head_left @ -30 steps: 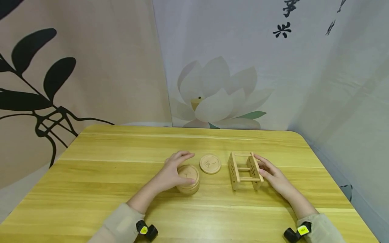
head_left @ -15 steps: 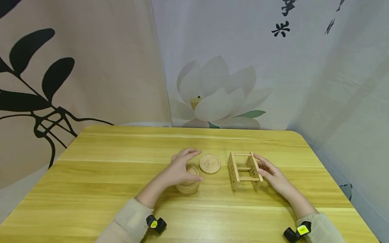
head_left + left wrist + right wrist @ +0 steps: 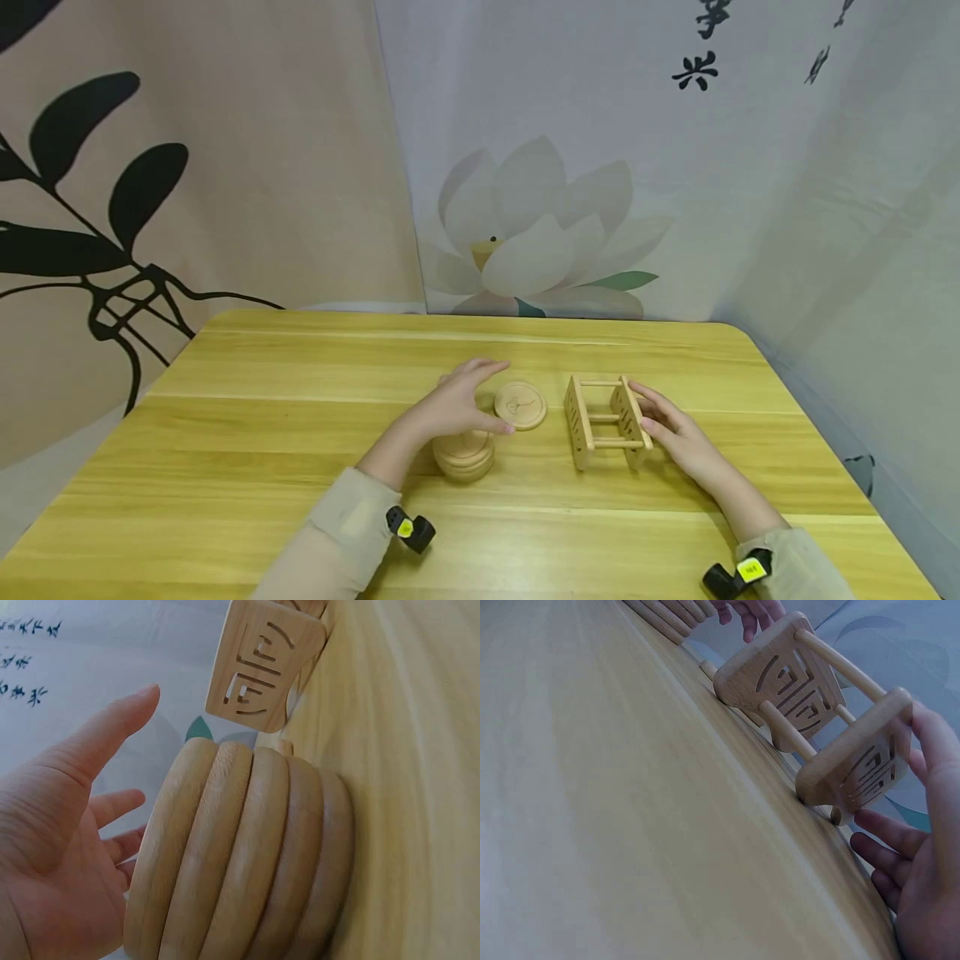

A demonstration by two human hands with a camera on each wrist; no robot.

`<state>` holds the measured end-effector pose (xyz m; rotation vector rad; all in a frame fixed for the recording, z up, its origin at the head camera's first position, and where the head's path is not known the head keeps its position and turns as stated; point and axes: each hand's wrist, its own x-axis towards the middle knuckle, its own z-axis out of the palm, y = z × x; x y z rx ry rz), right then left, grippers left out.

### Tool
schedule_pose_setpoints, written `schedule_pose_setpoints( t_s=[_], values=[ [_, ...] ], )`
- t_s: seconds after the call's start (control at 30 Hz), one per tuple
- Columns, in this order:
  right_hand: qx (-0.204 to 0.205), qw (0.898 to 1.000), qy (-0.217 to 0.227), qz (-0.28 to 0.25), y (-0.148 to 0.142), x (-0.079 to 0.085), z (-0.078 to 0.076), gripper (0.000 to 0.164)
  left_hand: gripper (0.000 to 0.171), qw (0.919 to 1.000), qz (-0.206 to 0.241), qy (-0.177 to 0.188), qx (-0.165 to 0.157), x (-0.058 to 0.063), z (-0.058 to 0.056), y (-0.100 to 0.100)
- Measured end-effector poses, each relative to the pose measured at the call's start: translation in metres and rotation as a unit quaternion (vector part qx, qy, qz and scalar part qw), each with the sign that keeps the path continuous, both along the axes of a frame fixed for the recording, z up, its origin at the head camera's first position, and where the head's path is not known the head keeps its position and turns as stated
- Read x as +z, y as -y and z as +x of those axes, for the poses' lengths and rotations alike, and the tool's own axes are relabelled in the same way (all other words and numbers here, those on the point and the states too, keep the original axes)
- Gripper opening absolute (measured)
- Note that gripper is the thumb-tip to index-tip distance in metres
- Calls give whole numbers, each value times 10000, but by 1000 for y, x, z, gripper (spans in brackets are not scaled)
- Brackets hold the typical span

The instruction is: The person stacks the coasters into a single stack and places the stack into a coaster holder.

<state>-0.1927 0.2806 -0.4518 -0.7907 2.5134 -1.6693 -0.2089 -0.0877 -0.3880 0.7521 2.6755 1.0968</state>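
Note:
Left of the table's middle, a stack of round wooden coasters point(image 3: 463, 460) stands; the left wrist view shows the coasters' point(image 3: 247, 847) edges close up. Over its far side my left hand point(image 3: 459, 407) hovers, thumb and fingers spread, holding nothing. Just beyond the thumb, a single coaster point(image 3: 521, 406) with an engraved leaf-like drawing lies flat. To the right sits a wooden coaster rack point(image 3: 606, 419), two slotted panels joined by dowels. My right hand point(image 3: 678, 429) touches the outside of its right panel point(image 3: 870, 769) with extended thumb and fingers.
All of it stands on a yellow wood-grain table point(image 3: 300, 367). A fabric backdrop point(image 3: 315, 167) printed with a lotus, dark leaves and characters hangs behind the far edge. Black wrist cameras are strapped over both sleeves point(image 3: 341, 525).
My left hand has moved right and away from me, from around the stack toward the single coaster, uncovering the stack's near side. The right hand and the rack have stayed put.

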Motion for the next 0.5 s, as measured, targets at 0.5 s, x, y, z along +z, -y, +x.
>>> schedule_pose_setpoints(
  t_s=[0.5],
  values=[
    [4,9999,72,-93,1,0,1,50,94,9964,-552,633,-128,-2,-24,-18]
  ],
)
